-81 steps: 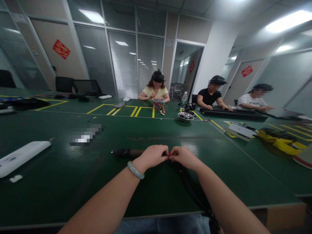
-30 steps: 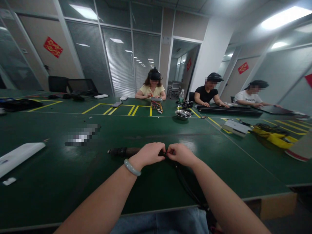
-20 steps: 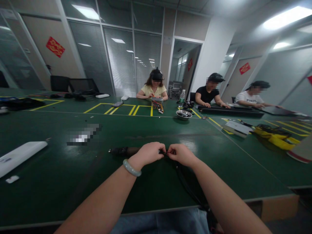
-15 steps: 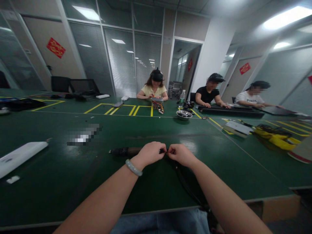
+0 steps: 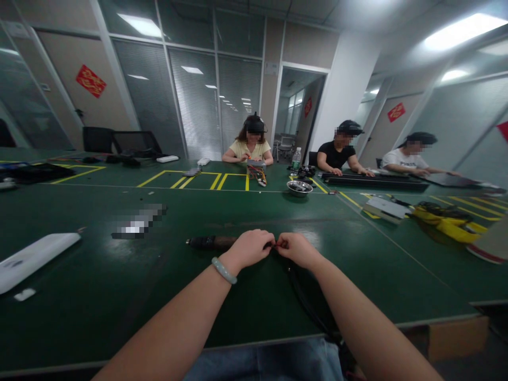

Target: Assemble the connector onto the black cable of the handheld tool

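Observation:
A dark electric screwdriver (image 5: 210,243) lies lengthwise on the green table, its tip pointing left. My left hand (image 5: 253,247), a pale bangle on its wrist, is closed round the tool's rear end. Right beside it, my right hand (image 5: 299,250) pinches at the place where the tool's end and the cable meet; a small reddish bit shows at the fingertips. From there a black cable (image 5: 304,299) curves down to the table's near edge. My fingers hide the exact joint.
A white oblong device (image 5: 37,259) and a small white piece (image 5: 25,295) lie left. Beyond stand a metal bowl (image 5: 299,188), a bottle (image 5: 296,161), a white box (image 5: 387,209) and a yellow bag (image 5: 450,225). Three people work across the green table (image 5: 222,211).
Both hands and the screwdriver have shifted slightly right. The fingertips stay together at the tool's rear end.

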Motion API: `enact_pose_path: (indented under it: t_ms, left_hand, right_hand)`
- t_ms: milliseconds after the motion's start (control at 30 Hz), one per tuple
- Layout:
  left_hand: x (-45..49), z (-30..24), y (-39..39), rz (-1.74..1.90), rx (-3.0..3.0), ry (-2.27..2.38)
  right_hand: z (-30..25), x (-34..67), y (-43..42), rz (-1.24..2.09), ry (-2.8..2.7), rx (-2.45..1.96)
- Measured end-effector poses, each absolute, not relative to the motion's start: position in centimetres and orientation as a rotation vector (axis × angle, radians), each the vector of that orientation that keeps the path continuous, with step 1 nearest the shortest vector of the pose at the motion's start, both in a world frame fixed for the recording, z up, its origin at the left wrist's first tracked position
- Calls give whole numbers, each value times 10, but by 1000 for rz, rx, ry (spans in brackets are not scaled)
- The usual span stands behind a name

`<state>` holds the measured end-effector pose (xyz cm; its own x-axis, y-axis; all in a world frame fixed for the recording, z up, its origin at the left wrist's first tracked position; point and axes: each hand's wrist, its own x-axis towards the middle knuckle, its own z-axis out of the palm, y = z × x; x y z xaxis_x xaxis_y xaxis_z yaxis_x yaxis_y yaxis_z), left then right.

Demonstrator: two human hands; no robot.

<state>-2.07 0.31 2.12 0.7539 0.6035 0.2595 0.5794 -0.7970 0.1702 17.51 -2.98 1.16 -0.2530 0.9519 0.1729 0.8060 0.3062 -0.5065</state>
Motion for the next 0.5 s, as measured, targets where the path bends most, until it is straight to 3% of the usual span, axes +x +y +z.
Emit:
enact_pose_path:
  t_ms: [500]
  left_hand:
    - [-18, 15, -4, 589, 2783, 1171]
  right_hand:
    - [7, 179, -27, 443, -2138, -1490]
